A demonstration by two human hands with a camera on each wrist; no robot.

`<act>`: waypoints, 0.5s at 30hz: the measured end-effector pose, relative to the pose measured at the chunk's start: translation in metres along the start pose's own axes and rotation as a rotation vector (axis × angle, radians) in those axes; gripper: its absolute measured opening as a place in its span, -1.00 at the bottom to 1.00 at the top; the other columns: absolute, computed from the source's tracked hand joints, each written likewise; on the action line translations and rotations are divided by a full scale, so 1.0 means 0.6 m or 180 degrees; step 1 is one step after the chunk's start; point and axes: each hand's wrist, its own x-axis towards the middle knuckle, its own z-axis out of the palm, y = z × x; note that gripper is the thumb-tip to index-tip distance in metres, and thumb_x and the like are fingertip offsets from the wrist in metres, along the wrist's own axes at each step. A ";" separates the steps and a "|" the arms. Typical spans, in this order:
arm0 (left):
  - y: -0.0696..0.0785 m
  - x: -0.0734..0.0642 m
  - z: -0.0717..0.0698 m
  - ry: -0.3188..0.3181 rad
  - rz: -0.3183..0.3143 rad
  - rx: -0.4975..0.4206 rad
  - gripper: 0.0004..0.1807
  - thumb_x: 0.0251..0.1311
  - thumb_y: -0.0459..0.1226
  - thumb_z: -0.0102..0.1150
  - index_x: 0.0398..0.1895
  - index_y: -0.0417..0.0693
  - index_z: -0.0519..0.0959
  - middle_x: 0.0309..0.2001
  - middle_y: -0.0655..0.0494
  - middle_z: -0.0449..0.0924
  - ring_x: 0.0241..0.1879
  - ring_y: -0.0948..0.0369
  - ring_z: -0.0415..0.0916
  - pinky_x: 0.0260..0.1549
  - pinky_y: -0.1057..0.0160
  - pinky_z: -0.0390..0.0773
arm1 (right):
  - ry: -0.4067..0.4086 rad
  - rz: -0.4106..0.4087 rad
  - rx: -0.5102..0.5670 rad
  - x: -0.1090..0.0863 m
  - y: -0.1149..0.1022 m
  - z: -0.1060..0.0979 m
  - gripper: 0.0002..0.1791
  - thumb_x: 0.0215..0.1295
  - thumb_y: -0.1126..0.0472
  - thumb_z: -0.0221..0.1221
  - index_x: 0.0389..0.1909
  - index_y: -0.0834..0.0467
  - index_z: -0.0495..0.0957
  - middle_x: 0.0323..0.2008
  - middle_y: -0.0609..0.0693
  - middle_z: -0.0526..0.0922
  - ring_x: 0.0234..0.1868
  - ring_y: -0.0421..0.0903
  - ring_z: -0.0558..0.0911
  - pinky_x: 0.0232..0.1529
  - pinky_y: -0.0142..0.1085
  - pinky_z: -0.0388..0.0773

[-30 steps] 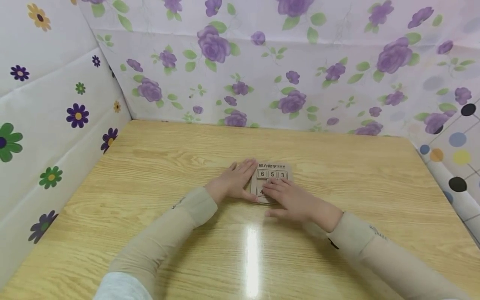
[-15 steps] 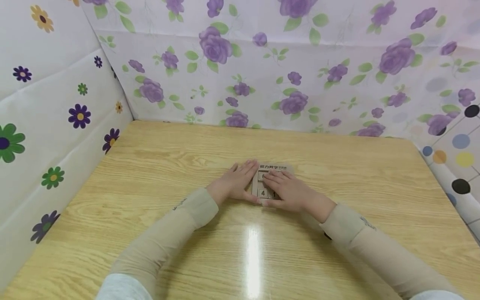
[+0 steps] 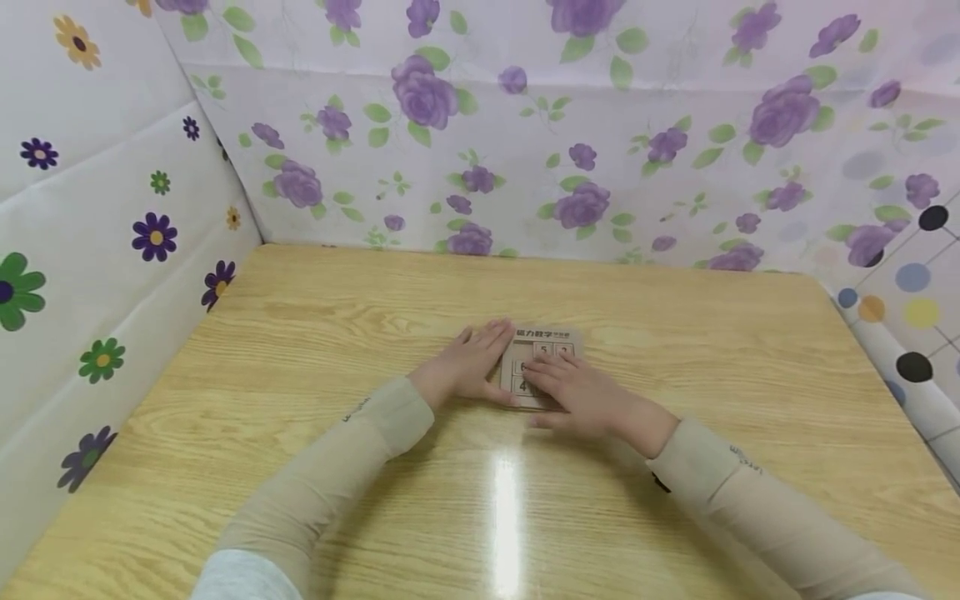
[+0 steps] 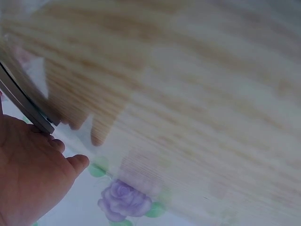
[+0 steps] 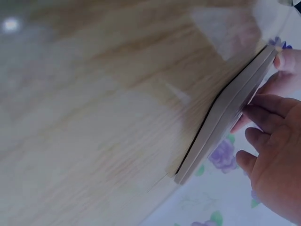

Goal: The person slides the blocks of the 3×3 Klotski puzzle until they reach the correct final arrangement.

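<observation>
A flat number sliding puzzle point(image 3: 546, 333) lies near the middle of the table, with dark lettering along its far edge. My left hand point(image 3: 468, 364) lies along its left side, fingers straight and thumb at the near left corner. My right hand point(image 3: 588, 398) reaches over the tiles from the right, its fingertips on the tile marked 6 point(image 3: 521, 367). Tile 5 point(image 3: 543, 350) and tile 4 point(image 3: 521, 387) show. The slot at the far left is bare, and the right hand hides several tiles. In the right wrist view the puzzle point(image 5: 216, 127) appears edge-on.
The glossy wood-grain table point(image 3: 337, 317) carries a bright light reflection point(image 3: 505, 525) in front of the puzzle. Purple-flowered cloth point(image 3: 637, 125) hangs behind it. A flower-patterned cloth point(image 3: 90, 250) borders the left side, and a dotted one point(image 3: 911, 317) the right.
My right hand moved forward over the tiles, then back toward me. Tile 6 slid from the far left slot down one row, leaving that slot bare. My left hand stayed in place.
</observation>
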 end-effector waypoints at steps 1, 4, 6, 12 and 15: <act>0.001 0.000 0.000 -0.0006 -0.0001 -0.0012 0.30 -0.04 0.39 0.10 0.51 -0.09 -0.35 0.53 0.03 -0.46 0.51 0.14 -0.46 0.46 -0.02 -0.31 | 0.0021 0.0016 0.0017 0.000 0.004 0.002 -0.18 0.34 -0.26 -0.02 0.40 0.25 0.18 0.43 0.17 0.18 0.47 0.16 0.05 0.47 0.09 -0.10; 0.001 0.000 0.002 -0.0014 0.0002 -0.0013 0.29 -0.03 0.39 0.10 0.51 -0.10 -0.34 0.53 0.02 -0.45 0.51 0.14 -0.46 0.46 -0.02 -0.31 | 0.0106 0.0070 0.0012 0.001 0.017 0.004 -0.16 0.33 -0.26 -0.02 0.40 0.28 0.17 0.42 0.19 0.19 0.47 0.19 0.04 0.46 0.10 -0.10; 0.001 0.000 0.002 -0.0017 0.0001 -0.0011 0.29 -0.03 0.39 0.11 0.51 -0.10 -0.34 0.53 0.02 -0.44 0.51 0.14 -0.46 0.46 -0.02 -0.31 | 0.0128 0.0145 -0.0009 0.001 0.023 0.003 -0.14 0.33 -0.26 -0.02 0.40 0.30 0.16 0.41 0.22 0.19 0.47 0.19 0.03 0.47 0.08 -0.11; -0.001 0.001 0.003 -0.0003 0.0022 -0.0009 0.29 -0.03 0.38 0.12 0.51 -0.10 -0.34 0.53 0.02 -0.45 0.51 0.13 -0.45 0.46 -0.02 -0.30 | 0.0112 0.0224 -0.0075 0.002 0.033 0.000 -0.13 0.32 -0.26 0.00 0.39 0.32 0.16 0.41 0.23 0.19 0.47 0.19 0.03 0.47 0.07 -0.12; -0.001 0.002 0.003 0.0011 0.0015 0.0010 0.29 -0.03 0.38 0.12 0.51 -0.09 -0.34 0.53 0.02 -0.45 0.51 0.14 -0.45 0.46 -0.02 -0.31 | 0.0114 0.0189 -0.0041 0.006 0.032 -0.001 -0.12 0.31 -0.28 0.00 0.40 0.31 0.16 0.41 0.22 0.19 0.47 0.18 0.04 0.47 0.08 -0.12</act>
